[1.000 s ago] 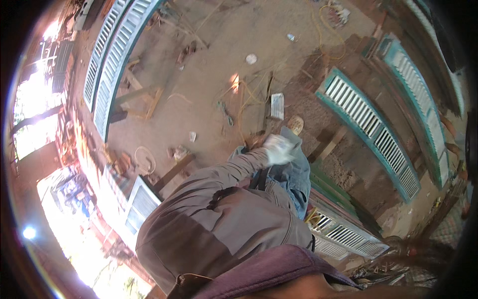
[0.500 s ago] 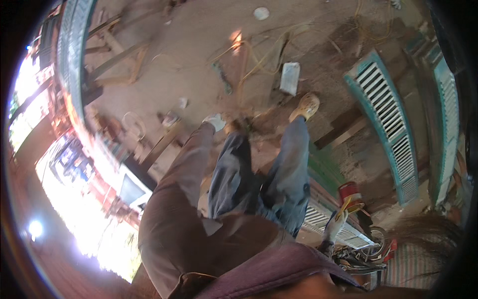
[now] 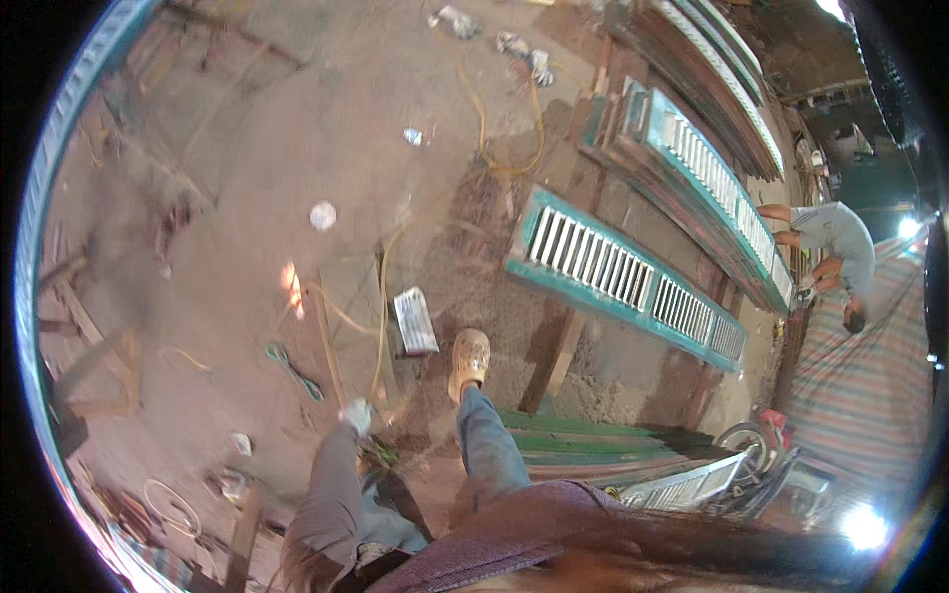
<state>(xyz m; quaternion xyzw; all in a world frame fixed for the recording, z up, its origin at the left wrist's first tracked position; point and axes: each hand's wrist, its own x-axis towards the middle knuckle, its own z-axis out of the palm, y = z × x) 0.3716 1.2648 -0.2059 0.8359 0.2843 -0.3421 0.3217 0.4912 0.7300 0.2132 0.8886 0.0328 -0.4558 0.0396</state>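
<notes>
My left hand [image 3: 356, 415], in a pale glove, hangs low beside my leg at the lower middle. Its fingers are too small and blurred to tell whether they are open or closed. No held thing can be made out there. My right hand is out of view, below the purple cloth of my clothing. My foot in a yellow clog [image 3: 470, 361] stands on the floor, next to a pale rectangular packet [image 3: 414, 321]. To the right lies a teal-framed louvred shutter panel [image 3: 647, 279] with white slats.
More louvred panels [image 3: 717, 188] are stacked at the right, where a bent-over co-worker [image 3: 838, 242] reaches toward them. A yellow hose [image 3: 384, 306] winds over the dirt floor. Green boards [image 3: 593, 440] lie near my right side. A wooden frame [image 3: 104, 366] stands left.
My view has swung to the right, showing more panels and the co-worker. My right hand, in a pale glove by a red bucket before, has left the view. My left hand appears lower.
</notes>
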